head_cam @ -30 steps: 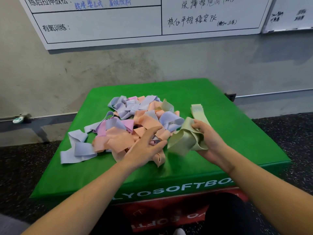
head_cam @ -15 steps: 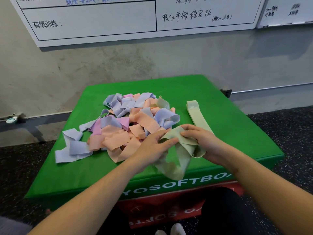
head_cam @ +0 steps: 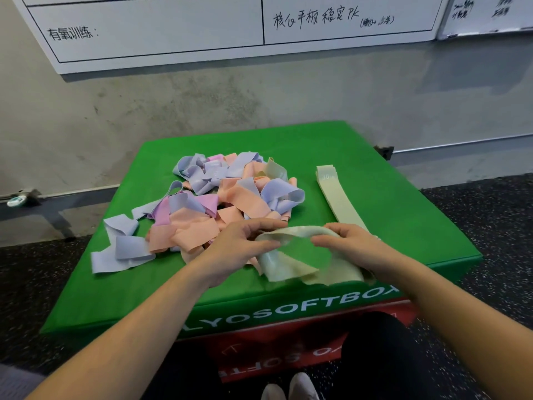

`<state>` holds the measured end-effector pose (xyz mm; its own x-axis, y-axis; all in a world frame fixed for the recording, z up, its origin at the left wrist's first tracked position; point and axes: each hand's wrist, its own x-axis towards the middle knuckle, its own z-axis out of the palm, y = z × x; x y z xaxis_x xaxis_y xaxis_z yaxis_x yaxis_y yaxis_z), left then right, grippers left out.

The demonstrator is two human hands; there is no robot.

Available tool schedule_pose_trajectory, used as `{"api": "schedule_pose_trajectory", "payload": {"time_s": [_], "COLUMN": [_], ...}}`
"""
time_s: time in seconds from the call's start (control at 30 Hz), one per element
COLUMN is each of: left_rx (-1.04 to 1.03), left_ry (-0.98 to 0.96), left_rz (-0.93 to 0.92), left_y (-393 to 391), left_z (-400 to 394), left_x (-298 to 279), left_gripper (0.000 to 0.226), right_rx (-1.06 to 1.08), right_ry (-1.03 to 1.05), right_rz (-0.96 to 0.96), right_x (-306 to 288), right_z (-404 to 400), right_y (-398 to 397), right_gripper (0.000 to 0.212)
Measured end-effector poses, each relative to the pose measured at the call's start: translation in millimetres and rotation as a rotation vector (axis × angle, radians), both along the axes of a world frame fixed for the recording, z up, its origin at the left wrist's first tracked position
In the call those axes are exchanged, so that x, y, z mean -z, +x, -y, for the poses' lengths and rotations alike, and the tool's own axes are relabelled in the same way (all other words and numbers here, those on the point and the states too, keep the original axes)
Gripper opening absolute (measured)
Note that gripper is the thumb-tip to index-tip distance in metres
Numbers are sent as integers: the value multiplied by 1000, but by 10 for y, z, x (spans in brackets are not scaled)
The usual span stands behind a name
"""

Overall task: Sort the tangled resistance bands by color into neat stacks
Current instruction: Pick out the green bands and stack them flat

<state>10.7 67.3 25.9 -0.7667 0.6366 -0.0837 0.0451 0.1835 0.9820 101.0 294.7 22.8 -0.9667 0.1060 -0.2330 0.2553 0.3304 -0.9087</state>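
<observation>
Grey concrete wall (head_cam: 202, 111) carries a whiteboard (head_cam: 173, 30) with handwritten notes, and below it, on a dark speckled floor (head_cam: 490, 215), stands a green soft box (head_cam: 389, 203) on top of a red one (head_cam: 259, 359). On the box's left and middle lies a tangled pile of bands (head_cam: 219, 197) in lilac, peach and pink, with one pale green piece poking out at the far side. To the right of the pile, apart from it, a flattened pale green band (head_cam: 336, 194) lies straight, running from far to near. At the near edge both hands hold a loose pale green band (head_cam: 294, 264), spread into an open loop that droops onto the box. The left hand (head_cam: 242, 246) has its fingers curled and pinches the loop's upper left part; the right hand (head_cam: 352, 243) pinches the upper right part with curled fingers, just beside the near end of the flat band. White shoe tips (head_cam: 291, 388) show at the bottom.
</observation>
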Motion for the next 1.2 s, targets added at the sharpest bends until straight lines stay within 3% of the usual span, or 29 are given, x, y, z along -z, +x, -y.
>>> {"api": "schedule_pose_trajectory", "payload": {"time_s": [0.07, 0.17, 0.37, 0.43, 0.5, 0.6, 0.67, 0.77, 0.87, 1.1, 1.2], "left_rx": [-81, -235, -355, -337, -297, -250, -265, -257, -238, -215, -254], "left_ry": [40, 65, 218, 273, 313, 320, 301, 253, 205, 153, 183], "left_rz": [-6, -78, -62, -12, 36, 61, 34, -35, -111, -339, -237], "left_y": [13, 7, 61, 85, 112, 131, 133, 144, 163, 133, 115], "left_z": [2, -24, -139, -189, -239, -295, -319, -334, -340, -328, -350], "left_x": [-3, 29, -59, -113, -140, -144, -151, -166, -173, -90, -40], "left_gripper": [25, 23, 26, 30, 33, 36, 33, 31, 38, 43, 37], "right_rx": [16, -28, -73, -83, -88, -63, -22, 35, 76, 123, 125], "right_ry": [-152, -136, 69, 56, -18, -182, -322, -517, -509, -296, -283], "right_rz": [32, 53, -64, -99, -107, -148, -141, -120, -151, -201, -229], "right_x": [0, 30, 44, 59, 84, 120, 93, 28, -39, -135, -187], "right_z": [-32, -24, 45, 67, 92, 104, 147, 213, 234, 168, 137], "right_y": [36, 55, 56, 39, 15, -31, -64, -104, -134, -203, -194], "right_gripper": [17, 20, 69, 63, 44, 14, 6, 10, 31, 15, 14]}}
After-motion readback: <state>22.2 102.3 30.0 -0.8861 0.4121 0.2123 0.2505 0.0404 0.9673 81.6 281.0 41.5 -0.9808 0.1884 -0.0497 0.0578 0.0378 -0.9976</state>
